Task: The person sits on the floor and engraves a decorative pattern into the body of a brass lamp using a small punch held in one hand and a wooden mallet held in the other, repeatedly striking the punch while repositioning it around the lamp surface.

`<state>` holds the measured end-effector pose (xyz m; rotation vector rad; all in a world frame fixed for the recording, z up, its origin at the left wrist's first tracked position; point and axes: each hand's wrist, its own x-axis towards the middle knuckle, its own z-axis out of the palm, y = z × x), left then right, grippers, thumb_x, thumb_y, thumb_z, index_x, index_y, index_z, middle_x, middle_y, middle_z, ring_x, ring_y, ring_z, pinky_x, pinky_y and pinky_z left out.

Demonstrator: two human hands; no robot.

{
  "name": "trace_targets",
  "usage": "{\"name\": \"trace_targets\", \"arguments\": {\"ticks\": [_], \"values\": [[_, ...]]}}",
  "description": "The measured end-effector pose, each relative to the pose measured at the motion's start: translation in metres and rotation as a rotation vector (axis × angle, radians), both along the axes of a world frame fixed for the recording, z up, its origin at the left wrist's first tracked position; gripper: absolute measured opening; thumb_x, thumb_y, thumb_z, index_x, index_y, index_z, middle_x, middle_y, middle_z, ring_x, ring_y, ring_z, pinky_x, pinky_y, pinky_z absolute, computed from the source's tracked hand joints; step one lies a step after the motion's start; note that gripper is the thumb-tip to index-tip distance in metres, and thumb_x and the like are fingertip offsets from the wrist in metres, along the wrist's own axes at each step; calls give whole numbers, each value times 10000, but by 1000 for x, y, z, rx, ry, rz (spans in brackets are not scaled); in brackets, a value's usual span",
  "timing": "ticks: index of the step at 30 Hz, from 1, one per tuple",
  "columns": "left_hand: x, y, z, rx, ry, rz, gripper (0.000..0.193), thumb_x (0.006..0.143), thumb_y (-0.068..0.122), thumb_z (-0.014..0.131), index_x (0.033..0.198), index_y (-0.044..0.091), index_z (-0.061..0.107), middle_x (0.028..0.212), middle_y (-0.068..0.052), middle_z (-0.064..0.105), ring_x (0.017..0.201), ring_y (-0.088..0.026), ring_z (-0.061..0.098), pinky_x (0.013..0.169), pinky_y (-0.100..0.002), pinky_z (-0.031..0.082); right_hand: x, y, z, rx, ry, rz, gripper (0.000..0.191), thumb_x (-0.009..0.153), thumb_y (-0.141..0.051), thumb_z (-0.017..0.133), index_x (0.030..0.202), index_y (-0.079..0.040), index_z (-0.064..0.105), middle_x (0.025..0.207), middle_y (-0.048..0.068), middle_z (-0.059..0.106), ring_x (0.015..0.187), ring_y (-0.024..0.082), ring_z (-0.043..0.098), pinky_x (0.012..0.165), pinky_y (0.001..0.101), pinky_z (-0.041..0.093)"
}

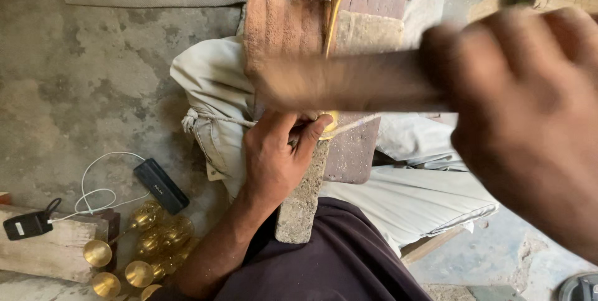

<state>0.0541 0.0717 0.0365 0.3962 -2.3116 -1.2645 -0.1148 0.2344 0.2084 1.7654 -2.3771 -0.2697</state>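
Brass horn piece, thin, stiff, likely slick, pinned w/ left hand closed at its lower stem against stone block; right hand grips blurred wooden tool across it.

The left hand closes around the lower end of a brass horn-shaped piece, whose flared mouth points to the far side and whose stem lies along a worn block wrapped in pale cloth and tied with cord. The right hand, large and blurred at the near right, holds a long flat tool crosswise over the stem. On the concrete floor at the near left lie more brass horn pieces, a black box with a white cable, and a wooden plank.
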Motion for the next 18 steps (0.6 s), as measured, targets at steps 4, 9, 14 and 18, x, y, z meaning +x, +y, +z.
{"name": "trace_targets", "arguments": {"ticks": [4,9,14,18], "values": [[1,-1,2,-25,-1,10,247,1040,257,708,1120,36,633,937,-62,685,796,-152,737,624,-274,614,4,-4,2,-86,-114,-49,496,808,79,730,1295,39,646,1075,163,653,958,272,659,817,386,550],[1,-1,2,3,0,3,225,1055,244,706,1107,43,619,937,-61,674,812,-148,740,644,-260,614,6,-17,7,-109,-112,-108,542,743,5,765,1270,-7,639,1060,142,644,940,265,644,827,395,548],[3,0,1,23,7,12,202,1019,207,729,1075,26,659,864,-52,712,716,-137,734,592,-285,569,5,-19,11,-96,-58,-99,606,732,62,770,1317,-46,656,1065,132,658,957,301,636,856,401,527],[2,-1,0,-57,-20,49,244,983,214,782,979,30,622,822,-71,663,656,-161,677,574,-314,540,2,-11,4,-77,-24,-70,598,704,36,781,1284,-66,676,1051,112,665,962,301,639,861,398,519]]}}
